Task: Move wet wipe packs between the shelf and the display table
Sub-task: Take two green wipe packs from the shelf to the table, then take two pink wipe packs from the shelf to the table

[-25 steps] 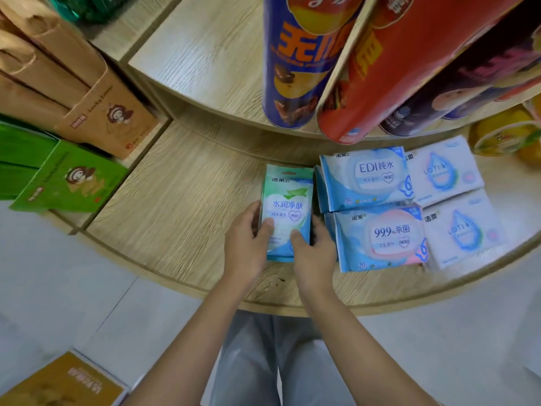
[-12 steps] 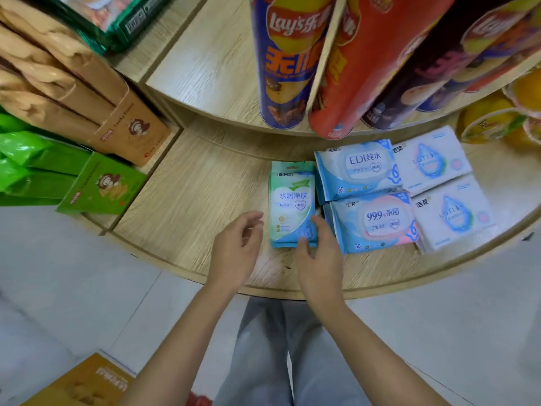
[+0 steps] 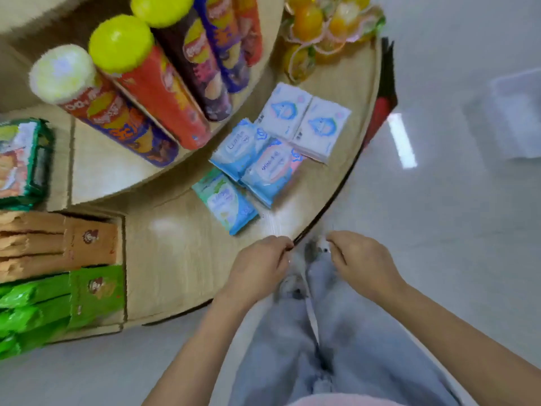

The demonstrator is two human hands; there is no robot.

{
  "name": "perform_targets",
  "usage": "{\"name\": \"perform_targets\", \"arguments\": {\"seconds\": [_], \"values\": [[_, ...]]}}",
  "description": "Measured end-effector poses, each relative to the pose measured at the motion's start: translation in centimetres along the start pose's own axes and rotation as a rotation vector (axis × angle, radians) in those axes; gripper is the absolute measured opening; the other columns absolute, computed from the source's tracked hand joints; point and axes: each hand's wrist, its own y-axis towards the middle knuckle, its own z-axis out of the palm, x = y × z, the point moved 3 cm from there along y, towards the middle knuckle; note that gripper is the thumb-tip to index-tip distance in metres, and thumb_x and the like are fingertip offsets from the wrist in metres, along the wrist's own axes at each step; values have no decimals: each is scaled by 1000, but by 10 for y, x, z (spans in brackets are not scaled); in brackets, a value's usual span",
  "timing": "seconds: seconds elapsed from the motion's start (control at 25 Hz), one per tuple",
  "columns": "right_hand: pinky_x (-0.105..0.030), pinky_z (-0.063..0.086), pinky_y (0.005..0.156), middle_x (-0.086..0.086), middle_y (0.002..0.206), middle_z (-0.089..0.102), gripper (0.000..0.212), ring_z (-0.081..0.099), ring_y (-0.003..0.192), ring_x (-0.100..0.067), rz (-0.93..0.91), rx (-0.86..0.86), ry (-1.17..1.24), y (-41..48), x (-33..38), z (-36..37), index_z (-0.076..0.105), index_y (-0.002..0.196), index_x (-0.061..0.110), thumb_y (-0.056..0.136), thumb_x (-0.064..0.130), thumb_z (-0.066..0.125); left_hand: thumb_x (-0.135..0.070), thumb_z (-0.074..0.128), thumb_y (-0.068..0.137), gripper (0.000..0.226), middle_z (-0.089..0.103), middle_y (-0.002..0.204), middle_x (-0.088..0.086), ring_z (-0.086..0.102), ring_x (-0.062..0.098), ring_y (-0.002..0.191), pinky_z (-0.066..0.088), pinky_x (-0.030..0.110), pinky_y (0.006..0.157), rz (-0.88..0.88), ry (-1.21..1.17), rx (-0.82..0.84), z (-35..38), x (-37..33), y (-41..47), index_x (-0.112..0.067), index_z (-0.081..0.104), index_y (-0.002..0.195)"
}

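The green wet wipe pack (image 3: 225, 200) is seen flat on the desk (image 3: 175, 244), just ahead of the left hand (image 3: 257, 268), long axis slanted toward it; right hand (image 3: 360, 259) farther; fingers (image 3: 279, 244) loosely curled, nothing held.

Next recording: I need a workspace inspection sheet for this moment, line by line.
Surface: round light-wood tiered display table, lower tier partly bare.
Job's things: teal-green wet wipe pack lies flat nearest the rim; two blue wet wipe packs sit beside it; two white wet wipe packs lie beyond those. None is held.
Clutter: tall crisp tubes on the upper tier; orange jelly cups; brown paper bags; green snack bags.
Grippers: left hand above the table rim, right hand off the table; both empty, fingers loosely curled.
Cables: nothing seen.
Surroundings: pale floor; blurred translucent box.
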Motion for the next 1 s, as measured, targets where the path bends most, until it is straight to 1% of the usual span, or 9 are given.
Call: {"name": "perform_targets", "arguments": {"seconds": [0.12, 0.24, 0.28, 0.36, 0.48, 0.6, 0.72, 0.84, 1.0], "values": [[-35, 45, 74, -6, 104, 66, 29, 61, 96, -29, 227, -36, 43, -71, -59, -2, 60, 114, 16, 98, 21, 36, -31, 44, 95, 22, 63, 108, 3, 60, 25, 101, 47, 37, 76, 277, 152, 115, 17, -66, 36, -22, 58, 110], [-35, 44, 73, -9, 101, 68, 26, 62, 90, -32, 530, -157, 166, -150, -121, 3, 63, 111, 12, 94, 15, 44, -27, 46, 95, 28, 65, 114, 4, 59, 26, 106, 46, 36, 82, 493, 265, 210, 51, -156, 65, -20, 57, 120], [-35, 44, 74, -10, 101, 69, 25, 62, 90, -32, 639, -174, 191, -175, -142, 6, 64, 109, 11, 92, 14, 46, -27, 48, 94, 29, 65, 115, 3, 59, 25, 108, 46, 35, 85, 538, 279, 244, 66, -188, 73, -20, 56, 121], [-35, 43, 77, -8, 105, 67, 25, 61, 96, -30, 829, -118, 207, -221, -185, 17, 61, 110, 13, 92, 18, 43, -26, 49, 94, 28, 65, 112, 2, 59, 24, 107, 47, 35, 87, 632, 310, 326, 106, -253, 86, -19, 57, 120], [-34, 44, 82, -9, 115, 62, 28, 59, 104, -30, 1066, -65, 370, -289, -252, 37, 55, 117, 14, 94, 22, 41, -25, 48, 94, 28, 65, 110, 0, 59, 23, 105, 48, 34, 87, 732, 454, 491, 184, -346, 101, -20, 57, 120], [-36, 48, 88, -11, 125, 58, 33, 57, 109, -31, 1187, -10, 533, -341, -315, 54, 51, 125, 14, 95, 20, 39, -22, 47, 94, 30, 65, 112, 2, 58, 24, 106, 46, 31, 87, 792, 589, 608, 252, -424, 112, -17, 56, 122], [-36, 46, 89, -13, 130, 55, 36, 55, 113, -30, 1264, 5, 666, -386, -382, 44, 48, 130, 13, 96, 18, 36, -22, 47, 95, 30, 65, 113, 4, 58, 24, 105, 46, 31, 88, 814, 629, 706, 306, -494, 110, -16, 56, 123], [-36, 46, 91, -14, 130, 55, 37, 54, 114, -31, 1310, -90, 725, -417, -455, 16, 48, 131, 13, 96, 19, 39, -24, 46, 96, 30, 65, 115, 2, 58, 22, 106, 46, 30, 88, 819, 619, 757, 338, -544, 110, -18, 56, 124], [-35, 47, 91, -11, 128, 57, 38, 56, 111, -28, 1339, -241, 808, -431, -548, -24, 49, 132, 14, 95, 21, 42, -25, 46, 96, 30, 64, 117, -1, 59, 18, 102, 43, 22, 83, 772, 636, 843, 362, -590, 139, -22, 56, 123]]}}
